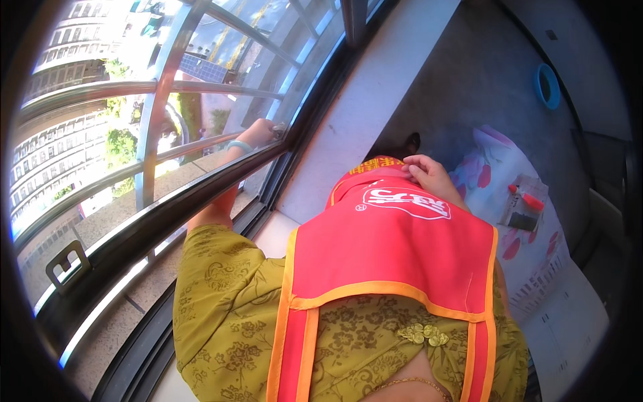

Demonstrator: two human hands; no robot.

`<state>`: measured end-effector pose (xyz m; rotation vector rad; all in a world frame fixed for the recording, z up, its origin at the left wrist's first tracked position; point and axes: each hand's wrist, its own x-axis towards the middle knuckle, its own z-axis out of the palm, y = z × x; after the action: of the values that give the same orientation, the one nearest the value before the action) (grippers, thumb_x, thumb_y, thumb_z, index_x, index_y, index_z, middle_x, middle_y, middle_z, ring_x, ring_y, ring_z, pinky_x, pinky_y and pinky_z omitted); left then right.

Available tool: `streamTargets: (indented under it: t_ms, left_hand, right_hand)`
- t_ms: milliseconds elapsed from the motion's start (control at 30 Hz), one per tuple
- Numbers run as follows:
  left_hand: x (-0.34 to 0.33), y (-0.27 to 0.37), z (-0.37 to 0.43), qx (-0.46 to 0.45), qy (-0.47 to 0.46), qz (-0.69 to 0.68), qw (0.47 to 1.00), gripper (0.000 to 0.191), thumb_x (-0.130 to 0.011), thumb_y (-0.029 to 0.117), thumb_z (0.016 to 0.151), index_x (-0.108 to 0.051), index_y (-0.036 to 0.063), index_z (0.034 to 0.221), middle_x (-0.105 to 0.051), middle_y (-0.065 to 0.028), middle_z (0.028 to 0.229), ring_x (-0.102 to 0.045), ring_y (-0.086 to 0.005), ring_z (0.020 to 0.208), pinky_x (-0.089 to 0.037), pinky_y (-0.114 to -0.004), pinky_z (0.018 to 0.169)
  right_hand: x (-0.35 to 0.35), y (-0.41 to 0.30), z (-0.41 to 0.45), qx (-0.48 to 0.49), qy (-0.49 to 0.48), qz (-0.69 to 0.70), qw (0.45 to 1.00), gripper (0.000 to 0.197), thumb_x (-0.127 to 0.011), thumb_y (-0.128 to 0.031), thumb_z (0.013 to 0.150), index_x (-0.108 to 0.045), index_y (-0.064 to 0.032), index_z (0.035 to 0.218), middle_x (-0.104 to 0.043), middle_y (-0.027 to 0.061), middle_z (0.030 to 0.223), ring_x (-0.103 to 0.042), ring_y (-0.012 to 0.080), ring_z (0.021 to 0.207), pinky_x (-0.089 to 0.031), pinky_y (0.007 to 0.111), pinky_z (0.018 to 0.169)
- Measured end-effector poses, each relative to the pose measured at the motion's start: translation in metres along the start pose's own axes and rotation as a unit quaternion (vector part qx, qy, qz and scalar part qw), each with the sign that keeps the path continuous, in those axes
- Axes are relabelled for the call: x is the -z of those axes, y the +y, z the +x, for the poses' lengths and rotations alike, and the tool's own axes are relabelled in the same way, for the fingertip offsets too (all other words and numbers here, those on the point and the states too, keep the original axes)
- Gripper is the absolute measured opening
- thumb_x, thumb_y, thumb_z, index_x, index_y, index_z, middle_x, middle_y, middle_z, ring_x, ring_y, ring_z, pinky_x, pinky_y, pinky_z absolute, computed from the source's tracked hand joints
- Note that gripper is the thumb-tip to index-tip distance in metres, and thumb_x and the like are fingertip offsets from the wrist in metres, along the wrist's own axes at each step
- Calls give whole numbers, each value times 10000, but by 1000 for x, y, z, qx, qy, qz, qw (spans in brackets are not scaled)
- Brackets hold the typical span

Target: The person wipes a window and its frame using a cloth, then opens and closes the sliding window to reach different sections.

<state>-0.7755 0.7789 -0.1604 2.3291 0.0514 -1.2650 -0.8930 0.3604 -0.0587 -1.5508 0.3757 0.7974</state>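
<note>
My left hand (258, 132) reaches out past the dark window frame (201, 188) and is seen through the glass. Its fingers are curled at something small near the window's outer edge, which I cannot make out. A light blue bangle (240, 145) circles that wrist. My right hand (427, 171) rests against the front of the red apron (392, 241) with orange trim, its thumb and fingers apart. The apron bears white and yellow writing and covers a patterned olive garment (226, 291).
Metal bars (150, 125) stand outside the window, high above buildings and greenery. Below the pale sill (346, 120), a floral sheet (507, 166) lies at the right with a packet (525, 203) holding a red item. A blue round basin (547, 86) is farther off.
</note>
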Motion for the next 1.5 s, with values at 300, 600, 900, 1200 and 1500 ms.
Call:
streamTargets:
  t_ms: [300,600,900,1200,1500]
  left_hand:
    - [22,3,-82,-20,81,-183,980,266,-613,184,745,-603,-38,892,-603,-82,778,-547,-131,730,-430,-272,672]
    - [34,37,-97,-28,44,-239,970,269,-614,237,789,-609,-21,866,-573,-13,703,-512,-70,635,-408,-206,581]
    - [-18,5,5,-58,-1,-436,898,195,-474,11,763,-561,-62,922,-566,-94,742,-541,-150,650,-419,-255,546]
    - [49,80,-18,-160,-17,-452,877,134,-467,107,858,-519,51,969,-481,11,646,-427,-52,457,-323,-186,378]
    - [-1,50,37,-53,54,-423,903,132,-489,139,845,-508,63,951,-459,10,611,-414,-71,449,-291,-208,376]
  right_hand:
    - [-8,-14,15,23,-50,-11,998,228,-460,-93,875,-497,33,1062,-576,85,922,-543,112,848,-446,225,763]
    - [-9,-6,18,22,-61,-20,998,227,-461,-97,874,-500,33,1057,-581,88,921,-549,114,829,-453,234,754]
    - [-4,19,-8,0,38,-29,999,219,-457,-80,865,-504,38,1043,-579,99,923,-554,127,827,-457,239,756]
    - [-21,-2,2,4,11,-61,998,223,-453,-82,860,-503,42,1039,-583,95,913,-559,124,811,-455,246,748]
    - [-11,13,-4,-7,45,-62,997,222,-458,-81,858,-508,39,1038,-594,108,915,-569,128,814,-460,245,746]
